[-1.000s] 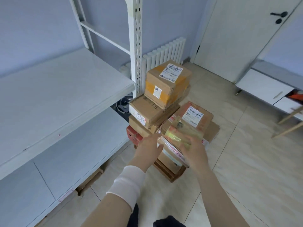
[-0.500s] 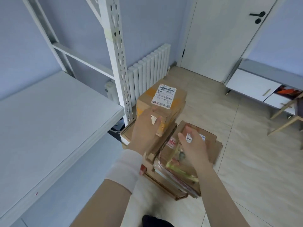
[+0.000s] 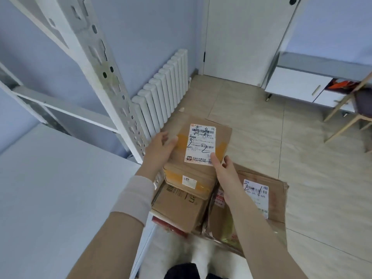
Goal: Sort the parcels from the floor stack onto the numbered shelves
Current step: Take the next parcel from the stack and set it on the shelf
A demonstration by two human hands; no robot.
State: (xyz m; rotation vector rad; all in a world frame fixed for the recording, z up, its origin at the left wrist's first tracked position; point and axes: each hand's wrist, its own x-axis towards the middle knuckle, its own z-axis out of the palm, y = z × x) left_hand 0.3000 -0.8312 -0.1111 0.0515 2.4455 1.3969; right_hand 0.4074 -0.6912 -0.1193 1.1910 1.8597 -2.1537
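A stack of cardboard parcels stands on the floor beside the white shelf unit (image 3: pixel 50 188). The top parcel (image 3: pixel 223 141) is brown with yellow tape and a white label handwritten "2-2". My left hand (image 3: pixel 159 152) holds its left side, thumb on the top face. My right hand (image 3: pixel 225 174) grips its near right corner, thumb on the label's edge. Under it lie a plain brown box (image 3: pixel 181 208) and a red one (image 3: pixel 171 228). To the right sits a flat parcel (image 3: pixel 275 190) labelled "2-1".
The shelf's perforated white post (image 3: pixel 112 83) rises just left of the stack, with a white radiator (image 3: pixel 163 97) behind it. A white door (image 3: pixel 241 37) is at the back. A low cabinet (image 3: pixel 298 85) and a wooden chair (image 3: pixel 358 109) stand at the right.
Both hands left the thin wrapped parcel low in the stack. The left reached the top box first, then the right joined it. My view has come closer over the stack.
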